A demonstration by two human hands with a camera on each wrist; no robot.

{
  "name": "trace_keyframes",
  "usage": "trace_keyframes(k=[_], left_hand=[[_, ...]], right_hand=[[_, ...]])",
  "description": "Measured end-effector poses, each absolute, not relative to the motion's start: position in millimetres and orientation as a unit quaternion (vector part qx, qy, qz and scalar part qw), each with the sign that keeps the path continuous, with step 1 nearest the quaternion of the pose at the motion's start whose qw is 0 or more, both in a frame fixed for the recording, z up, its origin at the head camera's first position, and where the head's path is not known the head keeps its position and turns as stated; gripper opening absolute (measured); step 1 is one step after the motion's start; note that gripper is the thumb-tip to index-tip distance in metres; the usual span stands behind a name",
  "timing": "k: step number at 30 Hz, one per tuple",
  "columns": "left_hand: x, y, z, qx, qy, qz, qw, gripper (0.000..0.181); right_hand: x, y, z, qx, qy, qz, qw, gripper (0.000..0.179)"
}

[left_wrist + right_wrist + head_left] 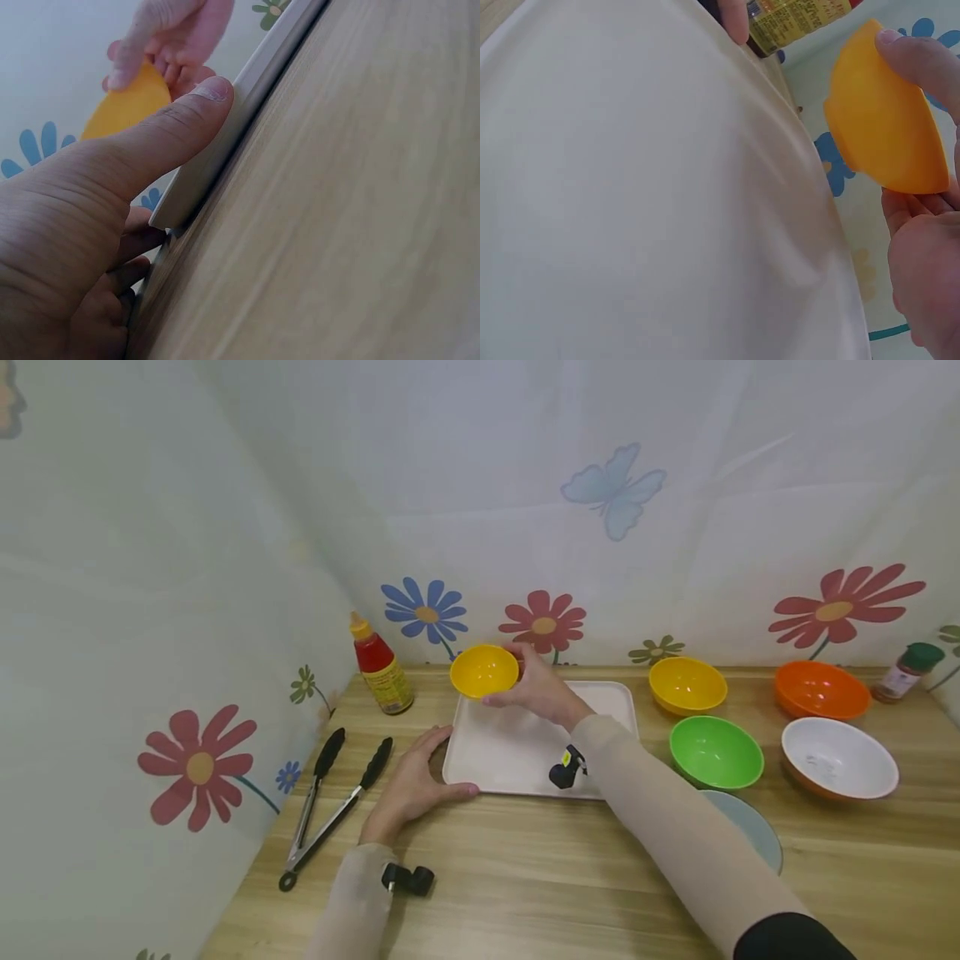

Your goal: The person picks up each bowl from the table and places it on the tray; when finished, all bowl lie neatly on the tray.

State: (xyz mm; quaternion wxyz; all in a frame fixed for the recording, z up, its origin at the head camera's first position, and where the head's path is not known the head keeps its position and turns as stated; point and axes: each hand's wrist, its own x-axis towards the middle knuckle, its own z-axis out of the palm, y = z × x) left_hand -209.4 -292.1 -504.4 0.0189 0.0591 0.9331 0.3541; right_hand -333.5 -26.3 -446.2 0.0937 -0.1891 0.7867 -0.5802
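Note:
My right hand (542, 687) holds a small yellow bowl (484, 670) by its right side, above the tray's back left corner. In the right wrist view the thumb lies at one side of the yellow bowl (889, 112), with fingers at the other. Below it is a pale rectangular tray (517, 760) lying on the wooden table. At the tray's front left corner rests my left hand (412, 783), thumb along the front edge and fingers spread by the left side. The left wrist view shows that thumb (176, 124) against the tray's rim (202, 161).
Left of the tray lie spread tongs (322, 818); a red sauce bottle (384, 668) stands behind. At right are another yellow bowl (687, 685), a green bowl (716, 752), an orange bowl (821, 689), a white bowl (840, 758), a grey-blue plate (757, 827) and a green-capped jar (909, 670).

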Motion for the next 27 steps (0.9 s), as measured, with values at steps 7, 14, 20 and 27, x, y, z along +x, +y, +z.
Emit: trace_keyframes(k=[7,14,20,27], left_hand=[[-207.5,-290.4,-506.6,0.068,0.928,0.365,0.020,0.123],[-206.7,-291.0,-504.0,0.061,0.927,0.369,0.018,0.123],[-209.0,-291.1,-503.8,0.056,0.929,0.366,0.024,0.124],[-210.2,-291.7,-505.5,0.055,0.928,0.369,0.024,0.123]], right_hand=[[-334.5,-23.0,-468.7,-0.178,0.791,-0.576,0.106,0.101],[-333.8,-24.5,-474.1,-0.169,0.794,-0.571,0.126,0.101],[-338.5,-24.3,-477.7,-0.171,0.774,-0.594,0.134,0.097],[-342.9,-20.7,-481.1,-0.185,0.773,-0.592,0.130,0.087]])
